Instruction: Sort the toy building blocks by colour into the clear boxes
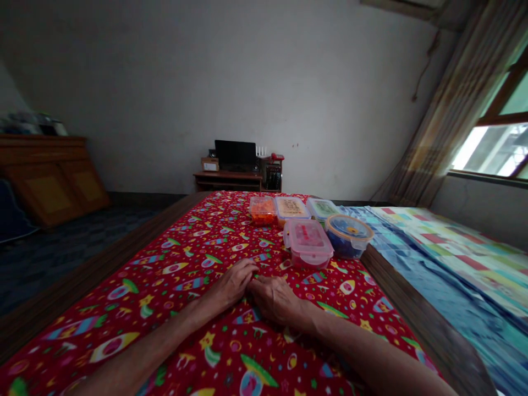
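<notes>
My left hand (238,278) is half curled and my right hand (276,297) is folded further in; their undersides are hidden, so I can't tell whether either has hold of anything. Both rest to the near left of the pink container (308,242), which sits on the red cloth (165,308) covering the desk (412,302). The round container (350,234) is just to its right, by the bare wooden edge, so a careless shove rightward could send that one off. Behind the pink container stand the orange-filled box (263,210) and two pale-lidded boxes (292,208), close enough to be bumped. Dragging my forearms could ruck the cloth and shift everything. An unlatched lid could spill contents; I can't tell whether the clips are fastened.
</notes>
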### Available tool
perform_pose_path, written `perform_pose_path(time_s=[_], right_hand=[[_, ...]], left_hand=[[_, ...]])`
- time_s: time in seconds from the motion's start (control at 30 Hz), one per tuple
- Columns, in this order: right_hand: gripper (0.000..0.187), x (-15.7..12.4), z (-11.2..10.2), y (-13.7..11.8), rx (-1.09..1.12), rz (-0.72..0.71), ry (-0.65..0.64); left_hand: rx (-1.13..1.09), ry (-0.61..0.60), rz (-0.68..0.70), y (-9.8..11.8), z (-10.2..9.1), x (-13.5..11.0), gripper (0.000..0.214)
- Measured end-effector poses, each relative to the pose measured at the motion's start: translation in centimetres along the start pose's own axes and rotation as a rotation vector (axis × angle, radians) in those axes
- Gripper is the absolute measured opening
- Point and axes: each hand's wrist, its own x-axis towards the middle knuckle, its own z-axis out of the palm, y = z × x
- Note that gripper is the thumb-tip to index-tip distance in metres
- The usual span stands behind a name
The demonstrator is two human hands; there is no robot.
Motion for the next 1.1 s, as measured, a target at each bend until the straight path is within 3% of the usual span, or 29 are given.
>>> perform_pose_path(time_s=[0.1,0.33,0.47,0.77,1.1], right_hand=[[0.009,0.0,0.1,0.0,0.009,0.004,-0.018],[0.011,-0.2,-0.2,-0.2,0.041,0.012,-0.049],[0.011,-0.1,0.0,-0.2,0.066,0.019,-0.091],[0.013,-0.1,-0.2,-0.2,0.078,0.01,-0.113],[0.015,-0.1,0.3,-0.1,0.058,0.006,-0.091]], left_hand=[[0.06,0.0,-0.05,-0.7,-1.1,2.8,0.032],[0.42,0.05,0.004,-5.1,-4.7,14.0,0.018],[0.595,-0.064,-0.037,-7.4,-5.2,17.5,0.011],[0.675,-0.209,0.022,-8.0,-4.7,19.0,0.017],[0.721,-0.189,-0.007,-8.6,-4.3,18.9,0.027]])
